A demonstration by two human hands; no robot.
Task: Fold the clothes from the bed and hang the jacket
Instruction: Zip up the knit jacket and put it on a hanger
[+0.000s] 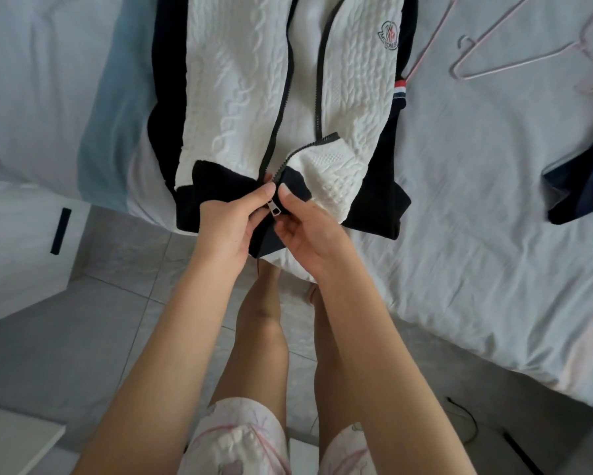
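Head view, the only one you've got:

- Surface: bed [476, 234] with a white, lightly rumpled sheet. It fills the top and right of the frame. A light blue cloth [116, 114] lies on its left part.
- Room: tiled floor [82, 337] under you. A white drawer unit [20, 241] with dark handles stands left, near the bed corner. A black cable [466, 419] lies on the floor at lower right.
- Jacket [240, 80]: flat on the bed, straight ahead of you, with a white cable-knit front and dark sleeves and hem. The hem hangs over the near bed edge. The zip is open and the bottom corner of the right front panel is turned over.
- Left hand [226, 224]: fingers curled round the dark hem left of the zip, thumb on top.
- Right hand [308, 234]: thumb pressed on the dark hem right of the zip, fingers curled beneath. So both hands grip the jacket.
- Zipper slider [275, 210]: sits between your two thumbs at the hem.
- Hangers [514, 53]: pink wire, lying on the sheet at upper right, just beside the jacket's sleeve.
- Dark garment [583, 186]: at the right frame edge, well apart from the jacket.
- Edges: your legs [264, 323] stand at the near bed edge. There is bare sheet between the jacket and the dark garment, and open floor to your left.
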